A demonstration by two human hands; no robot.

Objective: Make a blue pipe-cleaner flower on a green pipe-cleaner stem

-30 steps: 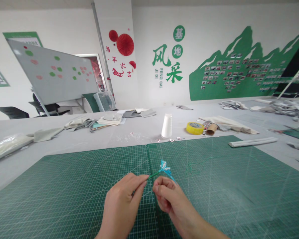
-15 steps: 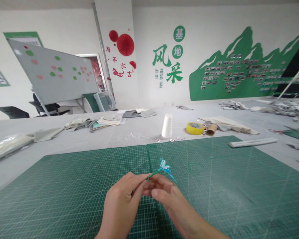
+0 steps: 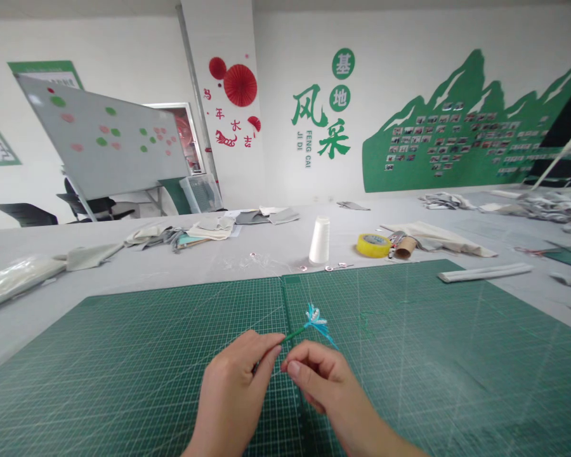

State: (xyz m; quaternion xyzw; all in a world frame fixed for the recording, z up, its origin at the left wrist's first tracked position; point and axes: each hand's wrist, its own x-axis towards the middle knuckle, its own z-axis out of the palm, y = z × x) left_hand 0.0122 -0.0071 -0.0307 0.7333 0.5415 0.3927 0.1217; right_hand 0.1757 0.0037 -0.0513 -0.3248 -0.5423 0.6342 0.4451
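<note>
A small handmade flower (image 3: 316, 319) with light blue and whitish petals tilts up to the right on a green-wrapped stem (image 3: 295, 333). My left hand (image 3: 242, 368) is closed, pinching that stem between thumb and fingertips. Just right of it, below the flower, my right hand (image 3: 321, 377) has its thumb and index finger pressed together. Whatever lies in that pinch is too small to make out. The two hands are a little apart above the green cutting mat (image 3: 171, 343). Loose green thread (image 3: 368, 322) lies on the mat to the right.
Beyond the mat stand a white thread cone (image 3: 320, 241) and a yellow tape roll (image 3: 373, 245), with a cardboard tube (image 3: 405, 247) beside it. Fabric pieces (image 3: 209, 227) lie along the grey table, and a rolled pale strip (image 3: 485, 273) rests at the mat's right edge.
My right hand's fingers have drawn back from the stem and left fingertips, down and to the right, closing into a pinch. My left hand and the flower have barely moved.
</note>
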